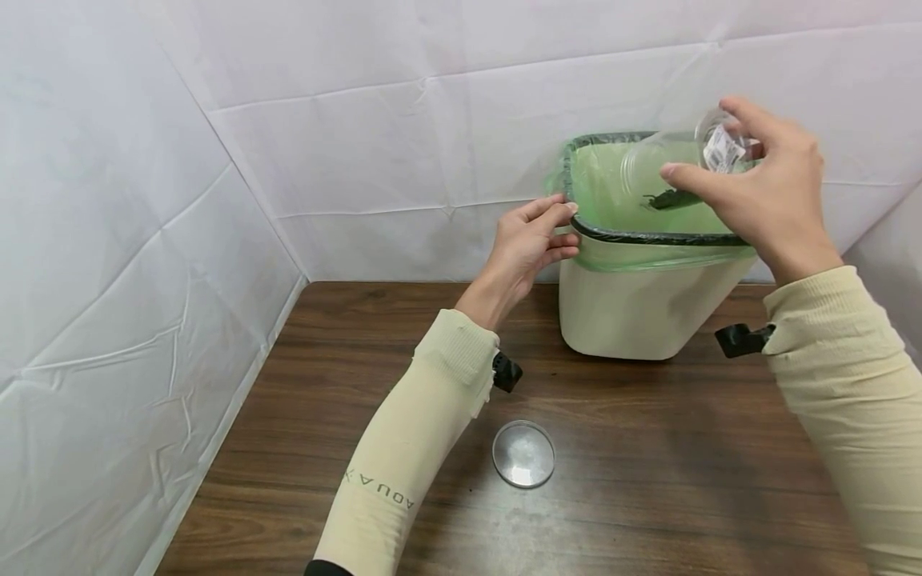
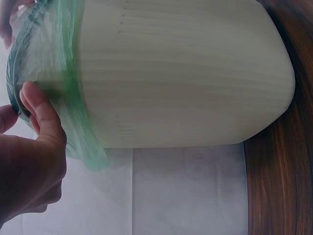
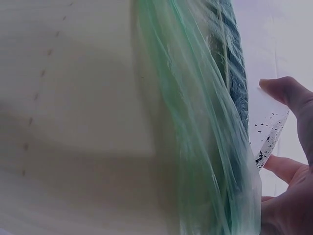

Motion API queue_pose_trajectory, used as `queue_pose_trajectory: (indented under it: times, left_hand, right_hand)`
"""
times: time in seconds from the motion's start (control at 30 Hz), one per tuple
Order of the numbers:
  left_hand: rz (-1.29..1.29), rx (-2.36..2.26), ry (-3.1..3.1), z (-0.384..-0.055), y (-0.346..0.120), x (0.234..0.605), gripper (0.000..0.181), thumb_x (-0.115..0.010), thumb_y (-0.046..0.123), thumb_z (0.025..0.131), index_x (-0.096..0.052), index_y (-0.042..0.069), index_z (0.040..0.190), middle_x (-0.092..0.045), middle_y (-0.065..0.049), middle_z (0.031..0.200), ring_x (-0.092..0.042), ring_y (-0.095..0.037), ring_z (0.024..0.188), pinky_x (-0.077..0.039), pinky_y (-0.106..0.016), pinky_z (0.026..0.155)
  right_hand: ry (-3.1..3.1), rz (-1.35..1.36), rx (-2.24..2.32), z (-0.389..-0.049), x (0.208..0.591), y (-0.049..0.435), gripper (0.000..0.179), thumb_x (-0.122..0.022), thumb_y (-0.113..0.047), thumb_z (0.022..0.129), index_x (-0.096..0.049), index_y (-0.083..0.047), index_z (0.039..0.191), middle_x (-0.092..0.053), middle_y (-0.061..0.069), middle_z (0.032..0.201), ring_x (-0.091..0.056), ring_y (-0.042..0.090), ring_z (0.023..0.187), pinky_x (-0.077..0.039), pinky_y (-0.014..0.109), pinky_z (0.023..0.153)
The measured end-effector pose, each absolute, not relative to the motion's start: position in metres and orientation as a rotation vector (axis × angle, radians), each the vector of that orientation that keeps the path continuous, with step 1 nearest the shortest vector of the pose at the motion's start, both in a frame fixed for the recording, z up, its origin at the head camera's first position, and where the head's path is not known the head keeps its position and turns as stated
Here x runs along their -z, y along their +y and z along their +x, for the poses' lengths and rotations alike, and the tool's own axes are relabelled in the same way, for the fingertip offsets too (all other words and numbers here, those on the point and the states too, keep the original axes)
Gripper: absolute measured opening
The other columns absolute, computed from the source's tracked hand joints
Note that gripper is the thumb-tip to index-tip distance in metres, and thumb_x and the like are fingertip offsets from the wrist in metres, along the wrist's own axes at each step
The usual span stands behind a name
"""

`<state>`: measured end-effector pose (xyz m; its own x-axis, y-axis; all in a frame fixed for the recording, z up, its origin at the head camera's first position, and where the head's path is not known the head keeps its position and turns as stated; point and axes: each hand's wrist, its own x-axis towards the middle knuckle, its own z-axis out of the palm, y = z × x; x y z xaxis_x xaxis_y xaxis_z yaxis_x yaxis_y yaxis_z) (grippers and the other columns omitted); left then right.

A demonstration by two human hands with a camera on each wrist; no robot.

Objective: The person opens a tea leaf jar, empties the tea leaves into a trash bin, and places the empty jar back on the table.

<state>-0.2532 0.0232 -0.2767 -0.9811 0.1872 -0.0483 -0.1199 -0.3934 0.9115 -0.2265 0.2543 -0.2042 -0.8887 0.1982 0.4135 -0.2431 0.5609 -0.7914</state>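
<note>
A cream trash bin (image 1: 634,312) stands on the table, lined with a green plastic bag (image 2: 73,73) folded over its dark rim. My left hand (image 1: 529,238) pinches the rim and bag at the left front corner, thumb on top. Over the mouth of the bin, my right hand (image 1: 781,180) grips a clear plastic jar (image 1: 648,164) round its base end. The jar is tipped on its side, mouth toward the left and down. Dark, leafy-looking bits (image 1: 673,198) lie along its lower wall. In the right wrist view, dark specks show in the jar (image 3: 266,139).
A round clear lid (image 1: 524,454) lies on the brown wood-grain table (image 1: 612,512) in front of the bin. White sheeting (image 1: 374,144) hangs behind and to the left. Small black devices (image 1: 507,373) are strapped at both wrists.
</note>
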Motion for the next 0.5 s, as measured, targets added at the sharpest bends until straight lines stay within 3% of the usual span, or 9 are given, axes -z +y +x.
queue_pose_trajectory:
  times: [0.5]
  left_hand:
    - [0.086,-2.484,1.595,-0.2546,0.0259,0.2774,0.040,-0.070,0.010,0.096,-0.063,0.009,0.136,-0.068,-0.001,0.108,-0.066,-0.017,0.070,-0.059,-0.029,0.068]
  right_hand:
    - [-2.440,0.032,-1.161,-0.2285,0.2003,0.2551,0.080,-0.087,-0.036,0.077,-0.052,-0.029,0.149,-0.055,0.010,0.141,-0.039,0.004,0.092,-0.033,0.022,0.073]
